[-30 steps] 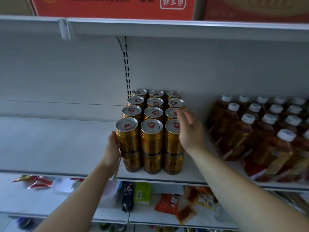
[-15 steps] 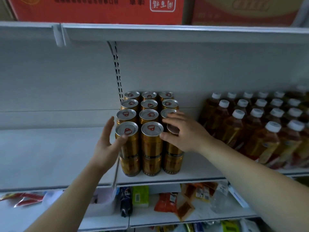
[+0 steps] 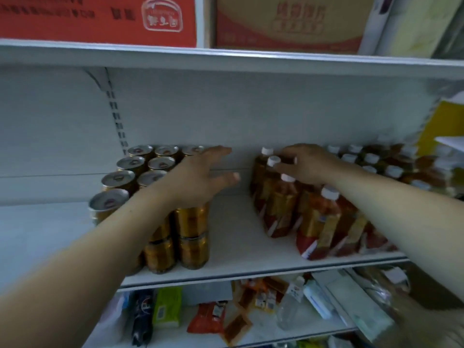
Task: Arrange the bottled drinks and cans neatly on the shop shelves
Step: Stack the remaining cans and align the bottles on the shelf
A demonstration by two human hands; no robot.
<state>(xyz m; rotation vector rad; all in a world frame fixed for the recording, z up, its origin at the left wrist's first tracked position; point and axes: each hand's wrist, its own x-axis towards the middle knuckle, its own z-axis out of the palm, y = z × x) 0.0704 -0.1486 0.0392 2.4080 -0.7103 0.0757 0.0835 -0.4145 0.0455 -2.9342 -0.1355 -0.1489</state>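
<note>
Both hands have swung rightward since half a second ago: our right hand (image 3: 307, 164) has left the cans (image 3: 192, 222) and now lies over the white caps of the bottles (image 3: 281, 204), while our left hand (image 3: 198, 179) has crossed from the block's left flank to above its right column. We work at a white metal shelf (image 3: 236, 237) with a pale back panel (image 3: 226, 109). An upper shelf (image 3: 226, 59) overhead carries a red carton (image 3: 100, 18) and a brown carton (image 3: 288, 21), and loose packets lie on a lower shelf (image 3: 266, 325) beneath our forearms.

Our left hand is spread wide, fingers straight, pointing at the bare gap between cans and bottles and holding nothing. The gold cans stand two high under its palm and wrist. Our right fingers curve down onto the nearest bottle caps. Motion blur leaves us unable to tell whether they grip one. The bottles stand beneath that hand and beyond its outer side.
</note>
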